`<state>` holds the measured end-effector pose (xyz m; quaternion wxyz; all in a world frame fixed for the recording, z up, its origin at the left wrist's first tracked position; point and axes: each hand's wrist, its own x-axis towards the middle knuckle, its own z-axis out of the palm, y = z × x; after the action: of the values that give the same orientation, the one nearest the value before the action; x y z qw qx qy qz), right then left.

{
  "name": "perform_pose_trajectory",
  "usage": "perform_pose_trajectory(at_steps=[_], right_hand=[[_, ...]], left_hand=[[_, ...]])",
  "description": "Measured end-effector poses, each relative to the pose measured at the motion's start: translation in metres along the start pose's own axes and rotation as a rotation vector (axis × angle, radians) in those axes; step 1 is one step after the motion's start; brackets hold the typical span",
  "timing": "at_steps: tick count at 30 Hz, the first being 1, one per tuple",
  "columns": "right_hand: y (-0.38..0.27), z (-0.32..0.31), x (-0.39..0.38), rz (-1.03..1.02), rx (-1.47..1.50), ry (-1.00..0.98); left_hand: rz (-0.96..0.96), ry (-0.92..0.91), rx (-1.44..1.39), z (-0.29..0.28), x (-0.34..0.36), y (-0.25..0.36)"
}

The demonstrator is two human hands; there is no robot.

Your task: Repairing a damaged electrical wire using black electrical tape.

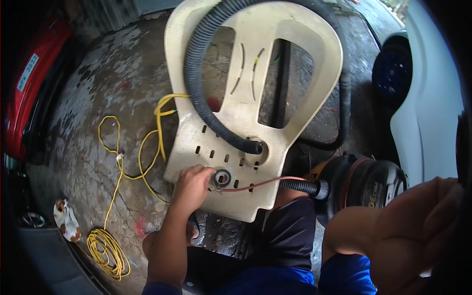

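Note:
My left hand (192,189) rests on the seat of a cream plastic chair (191,162), its fingers curled just left of a dark ring (221,178); what they grip, if anything, is hidden. A thin red cord (264,181) crosses the seat beside it. A black ribbed hose (196,83) loops over the backrest, one end (254,146) lying on the seat above the ring. My right hand (408,226) is raised close to the camera at the right, palm visible, fingertips lost in the dark rim.
A black canister vacuum (364,187) with a ribbed hose stands right of the chair. Yellow cord (105,255) lies coiled on the concrete floor (93,98) near a stained rag (67,221). A red car (29,93) is at left, a white car body (427,98) at right.

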<state>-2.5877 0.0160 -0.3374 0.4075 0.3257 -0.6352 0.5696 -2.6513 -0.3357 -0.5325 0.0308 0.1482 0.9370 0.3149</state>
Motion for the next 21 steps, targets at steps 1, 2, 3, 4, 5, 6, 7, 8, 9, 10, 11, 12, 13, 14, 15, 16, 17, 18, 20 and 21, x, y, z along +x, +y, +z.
perform_pose_trajectory(at_steps=[1, 2, 3, 4, 5, 6, 7, 8, 9, 10, 11, 12, 13, 14, 15, 16, 17, 18, 20, 21], right_hand=[[0.001, 0.0, 0.001, 0.038, -0.008, 0.006], [-0.003, -0.004, 0.003, 0.092, -0.021, 0.01], [-0.01, 0.008, 0.003, 0.158, -0.018, 0.02], [-0.017, 0.01, 0.006, 0.217, -0.021, 0.024], [-0.007, 0.025, 0.009, 0.24, -0.017, 0.028], [-0.004, 0.045, 0.01, 0.26, -0.011, 0.032], [0.011, 0.08, 0.006, 0.283, 0.039, 0.038], [0.012, 0.098, 0.006, 0.299, 0.036, 0.038], [0.015, 0.097, 0.008, 0.313, 0.037, 0.039], [0.017, 0.097, 0.008, 0.325, 0.046, 0.039], [0.034, 0.099, -0.012, 0.517, -0.031, -0.023], [0.048, 0.102, -0.034, 0.734, 0.074, 0.0], [0.063, 0.103, -0.059, 0.868, 0.107, -0.002], [0.074, 0.1, -0.082, 0.95, 0.108, -0.009], [0.081, 0.096, -0.103, 1.031, 0.102, -0.013], [0.087, 0.095, -0.119, 1.053, 0.094, -0.022], [0.089, 0.098, -0.129, 1.076, 0.088, -0.031], [0.09, 0.098, -0.136, 1.099, 0.047, -0.07], [0.095, 0.108, -0.136, 1.088, 0.078, -0.115], [0.097, 0.116, -0.131, 1.046, 0.078, -0.124]], left_hand=[[-0.003, -0.021, -0.009, 0.001, 0.003, -0.002], [0.006, -0.089, 0.023, 0.001, 0.011, 0.003], [0.0, -0.163, 0.065, -0.003, 0.009, 0.006], [0.024, -0.19, 0.039, -0.005, 0.008, 0.007], [0.061, -0.185, 0.025, -0.001, 0.019, 0.006], [0.087, -0.179, 0.041, 0.005, 0.014, 0.002], [0.049, -0.165, 0.066, 0.001, 0.005, -0.009], [0.087, -0.203, 0.055, 0.005, 0.007, -0.007], [0.124, -0.239, 0.048, 0.006, 0.009, -0.006], [0.096, -0.299, 0.071, 0.003, 0.011, -0.002], [0.096, -0.29, 0.074, 0.002, 0.011, -0.003], [0.126, -0.303, 0.098, 0.003, 0.012, -0.003], [0.147, -0.318, 0.126, 0.002, 0.011, -0.004], [0.1, -0.324, 0.083, 0.001, 0.013, -0.003], [0.109, -0.317, 0.084, 0.002, 0.016, 0.0], [0.085, -0.181, -0.05, 0.001, 0.018, 0.002], [0.061, -0.046, -0.181, -0.004, 0.02, 0.005], [0.112, 0.068, -0.303, -0.007, 0.023, 0.009], [0.18, 0.211, -0.355, -0.006, 0.024, 0.02], [0.245, 0.348, -0.421, -0.004, 0.023, 0.026]])
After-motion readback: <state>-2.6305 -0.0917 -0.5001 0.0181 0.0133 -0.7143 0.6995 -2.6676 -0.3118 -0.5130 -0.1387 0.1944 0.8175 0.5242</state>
